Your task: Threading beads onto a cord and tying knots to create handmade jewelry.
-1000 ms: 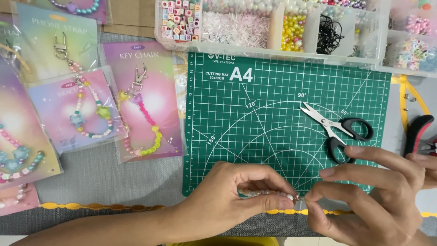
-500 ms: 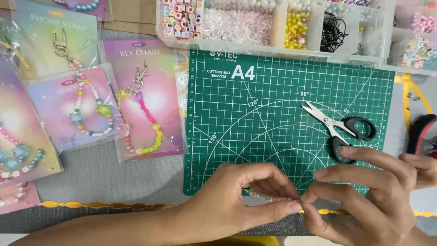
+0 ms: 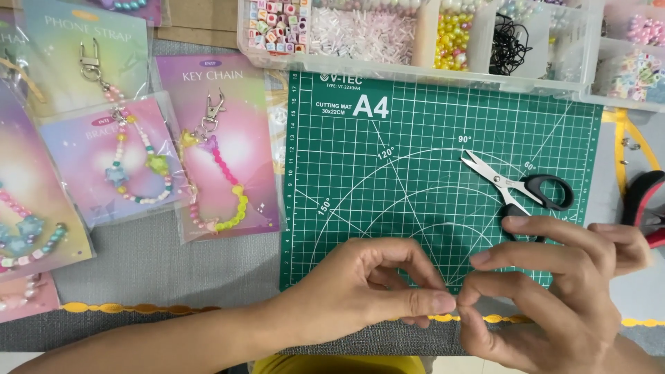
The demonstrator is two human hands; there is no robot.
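At the near edge of the green cutting mat (image 3: 443,180) our left hand (image 3: 360,291) and right hand (image 3: 554,291) have drawn closer, fingers pressed tip to tip. The small beaded piece seen earlier is now hidden; the scissors (image 3: 519,185) lie untouched on the mat.

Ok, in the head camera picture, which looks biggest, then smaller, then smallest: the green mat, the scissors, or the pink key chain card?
1. Green cutting mat, by far the largest.
2. Pink key chain card, in its clear sleeve.
3. Scissors, lying on the mat.
All three lie flat at about the same distance, so the order looks sure.
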